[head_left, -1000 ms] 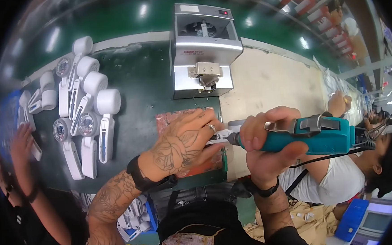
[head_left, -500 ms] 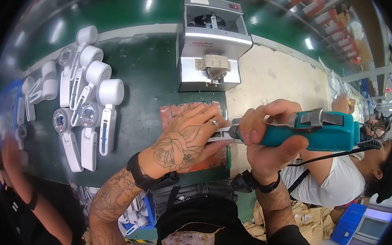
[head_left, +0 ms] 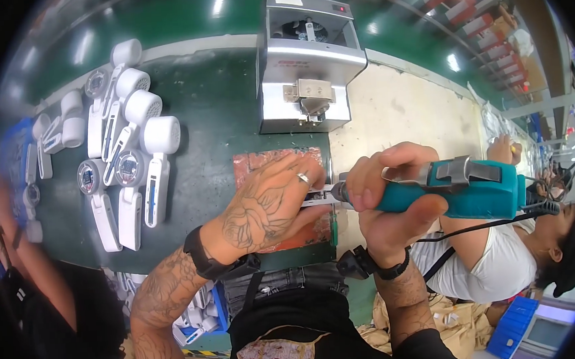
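Over the red mat (head_left: 298, 241), the left hand (head_left: 271, 205) is gripping a white part (head_left: 316, 202); right of the mat, the right hand (head_left: 394, 202) is grasping a teal electric screwdriver (head_left: 476, 199), its nose pointing at that part. Below and left of the mat, a blue bin (head_left: 221, 307) is holding white pieces (head_left: 202, 320).

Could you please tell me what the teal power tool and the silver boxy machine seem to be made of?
Teal power tool: probably moulded plastic, satin, evenly coloured; its clip looks like polished metal, with bright glints. Silver boxy machine: likely smooth sheet metal, given its flat panels and reflections.
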Tool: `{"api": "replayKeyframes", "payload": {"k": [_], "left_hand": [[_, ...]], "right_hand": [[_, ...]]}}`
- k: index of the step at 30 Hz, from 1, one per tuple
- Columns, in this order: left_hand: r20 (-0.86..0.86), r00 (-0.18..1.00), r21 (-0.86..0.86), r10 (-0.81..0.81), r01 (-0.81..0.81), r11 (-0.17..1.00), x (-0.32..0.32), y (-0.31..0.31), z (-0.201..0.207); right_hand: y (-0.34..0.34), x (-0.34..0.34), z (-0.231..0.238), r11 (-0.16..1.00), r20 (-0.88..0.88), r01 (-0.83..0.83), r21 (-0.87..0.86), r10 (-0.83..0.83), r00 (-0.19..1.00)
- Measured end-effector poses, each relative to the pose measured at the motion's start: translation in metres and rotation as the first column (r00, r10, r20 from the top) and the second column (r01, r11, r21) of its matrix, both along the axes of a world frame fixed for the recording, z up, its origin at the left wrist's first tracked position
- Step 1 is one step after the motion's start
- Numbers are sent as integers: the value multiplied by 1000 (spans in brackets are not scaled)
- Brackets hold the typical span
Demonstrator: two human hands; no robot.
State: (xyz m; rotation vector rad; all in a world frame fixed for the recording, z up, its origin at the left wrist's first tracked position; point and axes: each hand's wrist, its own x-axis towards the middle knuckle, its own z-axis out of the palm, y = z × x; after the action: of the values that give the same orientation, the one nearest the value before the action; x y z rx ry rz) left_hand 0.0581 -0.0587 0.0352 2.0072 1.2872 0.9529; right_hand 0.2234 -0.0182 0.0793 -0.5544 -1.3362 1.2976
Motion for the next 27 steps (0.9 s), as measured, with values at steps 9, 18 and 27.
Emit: {"api": "replayKeyframes", "payload": {"k": [9,18,27], "left_hand": [[-67,997,66,-33,37,997,0,-2,1],[-9,995,81,-100,101,992,-3,4,-5],[-24,998,17,-52,52,998,1,0,1]], "right_hand": [[3,3,-2,996,-82,-90,29,92,992],[3,2,-1,999,109,1,46,-6,994],[-1,3,1,998,122,-27,55,21,992]]}}
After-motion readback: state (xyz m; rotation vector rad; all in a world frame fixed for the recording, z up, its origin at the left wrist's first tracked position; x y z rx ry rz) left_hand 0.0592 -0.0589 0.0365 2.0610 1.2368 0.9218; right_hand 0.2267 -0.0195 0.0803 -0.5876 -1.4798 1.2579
